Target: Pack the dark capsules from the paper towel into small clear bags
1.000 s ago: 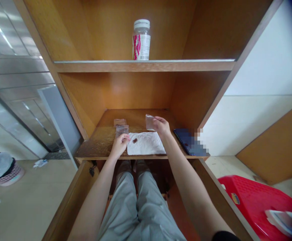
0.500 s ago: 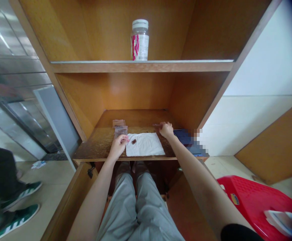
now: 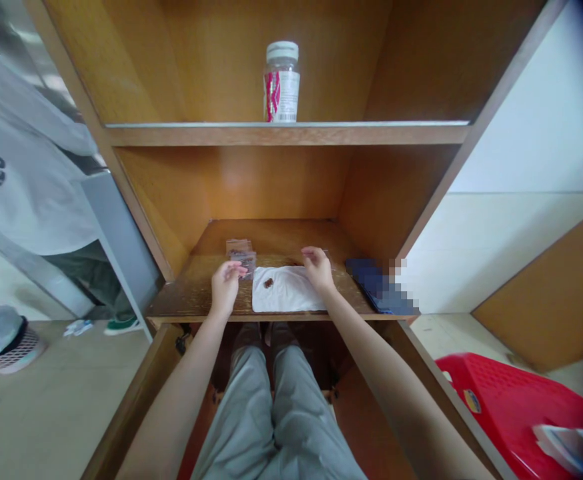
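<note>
On the shelf, a white cloth (image 3: 286, 293) lies spread out, with a small dark brown clump (image 3: 268, 283) near its left side. My left hand (image 3: 226, 283) is left of the cloth, beside small clear zip bags (image 3: 241, 248) that overlap in a pile. Its fingers are loosely bent and apart, and I see nothing in them. Over the cloth's right back corner is my right hand (image 3: 317, 268), its fingers loosely curved with nothing visible between them. Just behind it, a faint clear edge shows on the shelf, perhaps another small bag, mostly hidden.
A dark blue flat item (image 3: 371, 280), partly pixelated, lies at the shelf's right end. A white-capped bottle (image 3: 282, 83) stands on the upper shelf. Below, cabinet doors hang open around my legs. A red plastic container (image 3: 511, 393) is at right; a person (image 3: 31, 160) stands at left.
My right hand has moved left to the cloth and no longer shows the small clear bag it held. My left hand has shifted slightly left. A person in white has appeared at left.
</note>
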The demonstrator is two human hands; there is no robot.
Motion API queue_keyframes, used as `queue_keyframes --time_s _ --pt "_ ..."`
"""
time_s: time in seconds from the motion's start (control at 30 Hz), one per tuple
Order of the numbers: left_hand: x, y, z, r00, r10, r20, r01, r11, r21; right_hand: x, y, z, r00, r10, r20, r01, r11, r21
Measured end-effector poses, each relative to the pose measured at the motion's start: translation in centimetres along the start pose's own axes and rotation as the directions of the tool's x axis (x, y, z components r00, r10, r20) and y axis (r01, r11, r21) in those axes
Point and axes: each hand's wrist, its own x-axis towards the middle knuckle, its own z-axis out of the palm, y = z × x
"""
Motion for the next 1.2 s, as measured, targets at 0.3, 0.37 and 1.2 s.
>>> queue_keyframes --time_s 0.3,0.37,1.2 --pt "8.4 0.3 -1.7 0.96 0.209 0.185 -0.278 0.763 0.584 -0.2 -1.5 -0.5 0.981 -0.189 0.047 0.194 0.971 -0.139" --pt "9.2 -0.3 -1.4 0.929 0.191 0.317 -0.357 0.688 0.632 -0.2 -1.7 -0.6 0.98 -0.193 0.036 0.197 0.969 -0.149" --pt "7.1 3.6 -0.1 0.997 -0.026 -0.067 0.003 0.945 -0.326 -0.3 -2.5 -1.2 0.979 -0.171 -0.11 0.164 0.984 -0.07"
